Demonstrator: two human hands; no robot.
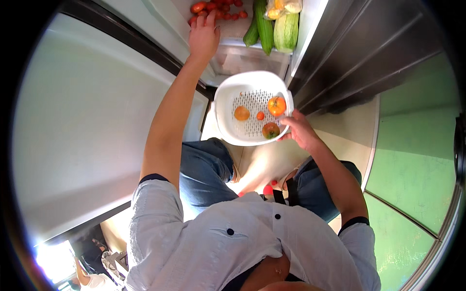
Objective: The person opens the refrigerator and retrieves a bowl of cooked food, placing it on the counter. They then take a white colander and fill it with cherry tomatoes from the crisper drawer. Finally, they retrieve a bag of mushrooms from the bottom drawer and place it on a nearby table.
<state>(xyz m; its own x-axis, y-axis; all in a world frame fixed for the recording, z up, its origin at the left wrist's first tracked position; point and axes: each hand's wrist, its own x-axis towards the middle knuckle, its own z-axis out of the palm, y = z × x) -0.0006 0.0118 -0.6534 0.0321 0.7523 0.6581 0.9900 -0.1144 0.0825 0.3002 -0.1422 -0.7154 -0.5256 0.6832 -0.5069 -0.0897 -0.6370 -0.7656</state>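
My left hand (204, 38) reaches into the refrigerator, fingers on or just at the small red tomatoes (214, 9) lying at the shelf's left; whether it grips one is hidden. With my right hand (300, 131) I hold the right rim of a white plastic colander (225, 87). Inside it lie an orange tomato (276, 106), a greenish-red tomato (271, 131), an orange-brown round fruit or vegetable (241, 113) and one small red tomato (260, 115). Long green gourds (264, 27), a pale green squash (286, 32) and a plastic bag of yellowish produce (282, 8) sit on the shelf's right.
The open refrigerator door (91, 109) stands on the left. Below the shelf is a clear drawer (251, 62). A dark panel (349, 54) and green cabinet doors (411, 127) are on the right. Another person (96, 282) shows at the lower left.
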